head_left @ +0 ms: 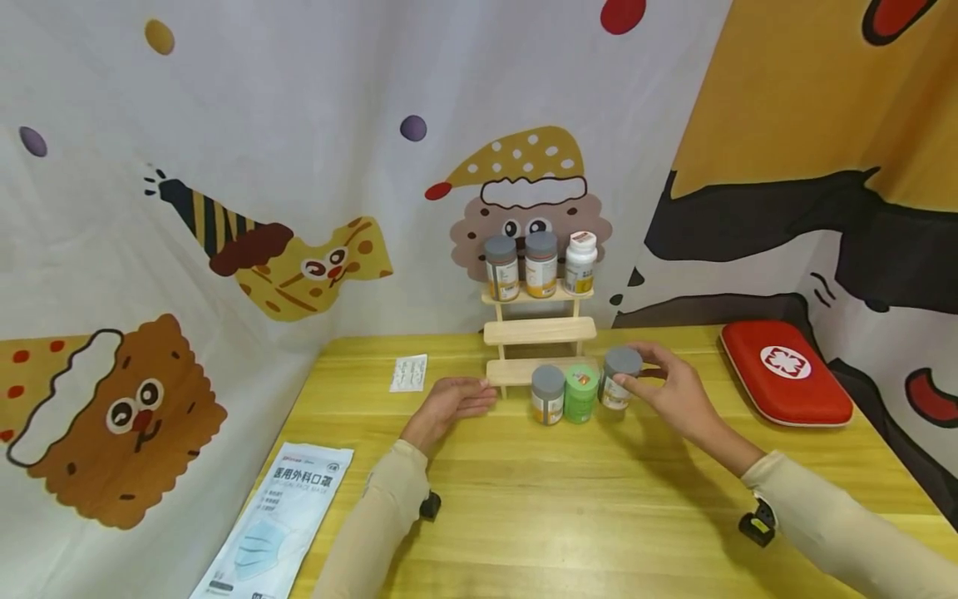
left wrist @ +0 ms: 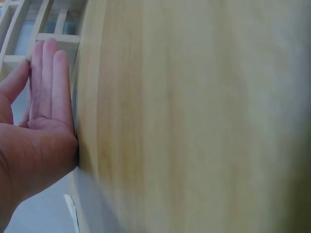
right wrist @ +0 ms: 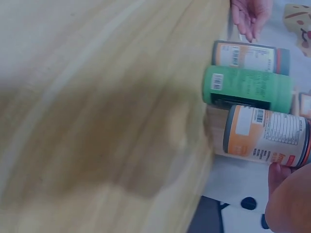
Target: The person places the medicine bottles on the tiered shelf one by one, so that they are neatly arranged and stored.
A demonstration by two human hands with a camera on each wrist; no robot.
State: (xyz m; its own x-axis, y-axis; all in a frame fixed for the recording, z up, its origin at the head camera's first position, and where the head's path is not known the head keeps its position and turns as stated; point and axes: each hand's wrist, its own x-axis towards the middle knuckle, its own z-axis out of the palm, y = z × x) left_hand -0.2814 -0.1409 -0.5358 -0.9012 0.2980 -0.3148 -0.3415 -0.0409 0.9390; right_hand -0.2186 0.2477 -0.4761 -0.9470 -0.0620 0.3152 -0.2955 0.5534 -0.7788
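Note:
My right hand (head_left: 677,395) grips a grey-lidded pill bottle (head_left: 621,378) at the right end of a small wooden step rack (head_left: 540,333). In the right wrist view this bottle (right wrist: 267,135) has an orange and white label, and its base looks slightly off the table. Just left of it stand a green bottle (head_left: 580,395) and another grey-lidded bottle (head_left: 548,398), both in front of the lowest step. With fingers extended, my left hand (head_left: 452,405) is at the rack's lower left end; the left wrist view shows its palm (left wrist: 41,136) holding nothing.
On the rack's top step stand two grey-lidded bottles (head_left: 502,270) and a white bottle (head_left: 580,264). A red first-aid case (head_left: 786,374) lies at the right. Leftward are a small paper note (head_left: 408,373) and a packaged face mask (head_left: 277,516). A printed curtain (head_left: 314,166) hangs behind.

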